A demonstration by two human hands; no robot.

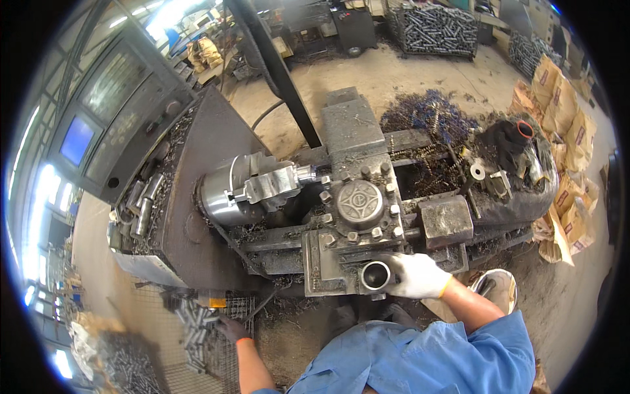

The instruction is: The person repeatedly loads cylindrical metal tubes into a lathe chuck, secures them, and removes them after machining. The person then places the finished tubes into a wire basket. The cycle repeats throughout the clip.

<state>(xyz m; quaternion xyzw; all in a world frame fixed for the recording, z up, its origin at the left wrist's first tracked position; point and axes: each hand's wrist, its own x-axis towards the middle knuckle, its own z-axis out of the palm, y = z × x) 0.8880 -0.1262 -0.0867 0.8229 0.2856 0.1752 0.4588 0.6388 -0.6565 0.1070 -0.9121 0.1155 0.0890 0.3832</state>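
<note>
Gloves on both hands at the lathe. Right hand (417, 276), in a white glove, has its fingers (399, 281) wrapped around a short metal tube (375, 275), holding it with the open end facing up, right at the front edge of the tool post block (357, 207). Just above those fingers sits the round cap with bolts around it; further up and left is the shiny chuck (246, 190). Left hand (231, 326), in a dark glove, is down in a wire basket (216, 341) full of small metal cylinders (193, 325); its fingers touch the pile, but I can't tell if they're clenched on one. Swarf (426, 115) is heaped well beyond the right fingers.
</note>
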